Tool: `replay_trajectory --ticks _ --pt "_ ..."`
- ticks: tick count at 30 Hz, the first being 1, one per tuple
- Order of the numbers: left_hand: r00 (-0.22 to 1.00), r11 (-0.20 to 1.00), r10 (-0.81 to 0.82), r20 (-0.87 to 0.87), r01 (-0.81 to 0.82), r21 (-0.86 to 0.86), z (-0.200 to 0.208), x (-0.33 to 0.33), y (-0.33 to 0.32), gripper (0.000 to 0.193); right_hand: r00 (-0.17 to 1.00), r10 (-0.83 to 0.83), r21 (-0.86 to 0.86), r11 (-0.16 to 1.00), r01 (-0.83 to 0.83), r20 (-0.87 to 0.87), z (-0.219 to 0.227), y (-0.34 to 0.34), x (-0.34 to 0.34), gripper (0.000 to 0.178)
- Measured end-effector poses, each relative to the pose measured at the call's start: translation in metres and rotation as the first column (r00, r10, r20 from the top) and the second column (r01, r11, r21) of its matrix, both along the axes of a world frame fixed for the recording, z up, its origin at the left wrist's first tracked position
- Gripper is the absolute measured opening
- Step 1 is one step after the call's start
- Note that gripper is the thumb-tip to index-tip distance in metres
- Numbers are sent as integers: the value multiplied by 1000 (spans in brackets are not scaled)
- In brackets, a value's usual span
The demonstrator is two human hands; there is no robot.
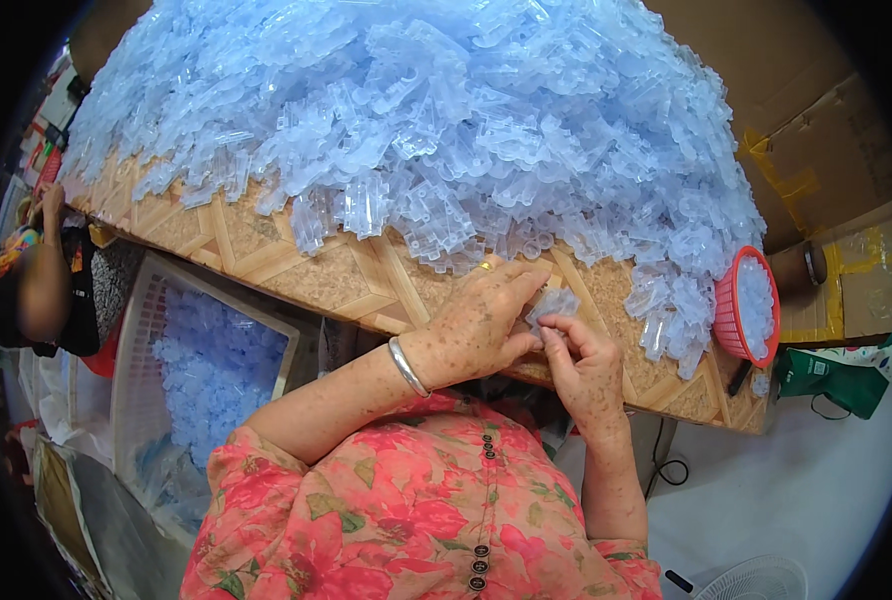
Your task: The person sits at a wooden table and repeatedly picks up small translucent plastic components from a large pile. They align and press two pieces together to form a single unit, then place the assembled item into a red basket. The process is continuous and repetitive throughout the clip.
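The person's left hand (478,312), with a silver round bracelet (407,367) at its wrist and a yellow metal ring (485,266), is just above the front edge of the wood-patterned brown table (311,272). Its thumb and forefinger stand apart around a small clear plastic piece (556,302); whether they press on it, I cannot tell. The right hand (588,372) has its thumb and forefinger nearly together, closed on the lower edge of this piece, as far as the small view permits to see. The piece is between the two hands, near the table edge. Beyond them lies a large heap of bluish transparent plastic pieces (446,130). A red plastic basket (729,318), tilted, holds similar pieces at the right end.
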State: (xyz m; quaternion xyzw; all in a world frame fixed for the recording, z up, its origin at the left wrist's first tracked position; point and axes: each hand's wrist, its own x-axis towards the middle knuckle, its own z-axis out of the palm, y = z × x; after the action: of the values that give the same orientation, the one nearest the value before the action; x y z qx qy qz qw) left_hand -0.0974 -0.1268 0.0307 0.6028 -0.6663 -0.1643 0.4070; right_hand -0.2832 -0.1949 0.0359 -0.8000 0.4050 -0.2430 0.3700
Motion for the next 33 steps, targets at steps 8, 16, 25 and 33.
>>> replay_trajectory --ticks 8,16,25,33 --pt "1000 990 6 13 -5 -140 -10 -5 -2 82 982 -182 -77 980 186 54 -1 -25 -15 14" --pt "1000 988 16 -20 -19 -156 -20 -7 -2 68 977 -194 -57 978 199 87 3 -32 -8 14" --pt "999 984 31 -30 -36 -176 -21 -8 -3 56 990 -139 -234 962 138 10 9 -36 12 17" --pt "999 983 24 -35 -30 -180 -18 -7 -2 55 987 -159 -337 931 143 -21 6 -55 22 25"
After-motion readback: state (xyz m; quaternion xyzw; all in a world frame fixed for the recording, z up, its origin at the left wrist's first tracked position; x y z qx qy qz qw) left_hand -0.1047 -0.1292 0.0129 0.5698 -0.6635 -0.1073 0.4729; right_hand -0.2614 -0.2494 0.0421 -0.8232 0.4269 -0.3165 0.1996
